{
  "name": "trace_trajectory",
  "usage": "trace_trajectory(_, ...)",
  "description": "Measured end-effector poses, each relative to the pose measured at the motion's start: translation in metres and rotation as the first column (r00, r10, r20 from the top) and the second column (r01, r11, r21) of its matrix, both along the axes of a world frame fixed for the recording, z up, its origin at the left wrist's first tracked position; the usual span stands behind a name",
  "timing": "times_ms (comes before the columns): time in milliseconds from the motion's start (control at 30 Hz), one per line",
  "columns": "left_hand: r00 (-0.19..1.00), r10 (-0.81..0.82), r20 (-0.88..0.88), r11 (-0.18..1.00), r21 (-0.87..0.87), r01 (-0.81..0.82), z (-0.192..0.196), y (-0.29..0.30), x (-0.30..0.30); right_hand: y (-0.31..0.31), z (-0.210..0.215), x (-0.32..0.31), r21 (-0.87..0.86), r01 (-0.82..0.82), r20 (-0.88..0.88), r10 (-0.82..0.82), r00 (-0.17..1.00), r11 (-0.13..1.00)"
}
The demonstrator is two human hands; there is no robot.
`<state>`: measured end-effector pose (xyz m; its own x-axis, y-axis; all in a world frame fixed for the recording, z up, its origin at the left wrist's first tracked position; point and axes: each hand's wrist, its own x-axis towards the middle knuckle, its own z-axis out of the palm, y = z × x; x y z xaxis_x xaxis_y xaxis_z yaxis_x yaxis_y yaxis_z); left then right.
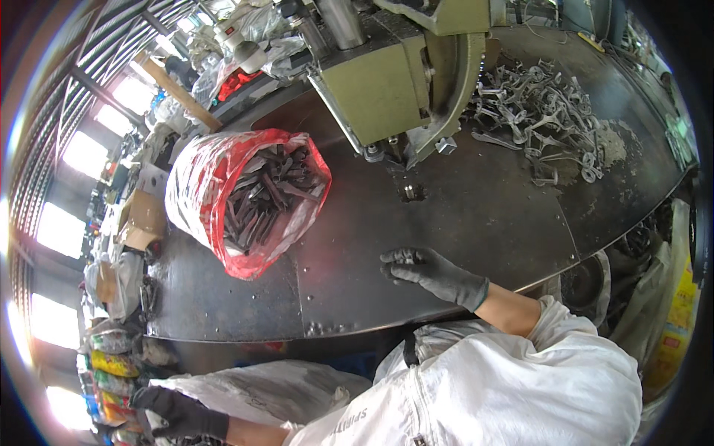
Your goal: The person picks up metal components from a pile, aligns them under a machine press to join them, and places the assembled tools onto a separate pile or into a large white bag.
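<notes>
- One small dark metal piece (405,257) lay in the curled fingers of the right hand (431,273), which wore a dark glove and rested on the steel worktable (476,223), near its front edge.
- One left hand (175,412), also gloved in dark fabric, hung low beside the table's front at the lower left, its fingers bent over a white sack (260,390); whether it gripped anything could not be told.
- One dark steel worktable, riveted at the seams, dusty and scuffed, filled the middle of the view.
- One red-and-clear plastic bag (201,186) stood open on the table to the left of the right hand, well apart from it, full of dark metal strips (264,193).
- One olive-green press machine (394,74) stood at the table's back, with a small slot (413,193) in the tabletop just before its base.
- Many bright cast metal parts (539,111) lay heaped at the right rear of the table, with grey grit beside them.
- Several cardboard boxes (141,219) and coloured packets (111,364) crowded the floor on the left, below bright windows (82,152).
- One white sleeve (520,372) covered the right arm up to the bare wrist.
</notes>
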<state>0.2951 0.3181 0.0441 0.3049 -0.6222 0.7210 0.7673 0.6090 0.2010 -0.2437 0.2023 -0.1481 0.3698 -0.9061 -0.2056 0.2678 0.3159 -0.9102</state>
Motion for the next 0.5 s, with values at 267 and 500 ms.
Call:
trace_trajectory(267,0.269,-0.283,0.92,0.703,0.39,-0.594,-0.166,-0.307,-0.214,0.015,-0.005,-0.052,-0.039,0.133,-0.019,-0.134,0.991,0.99)
trace_trajectory(500,-0.773,-0.031,0.634,0.323,-0.725,-0.608,-0.263,-0.459,-0.194,0.037,-0.01,-0.155,-0.191,0.483,-0.005,-0.493,0.87,0.854)
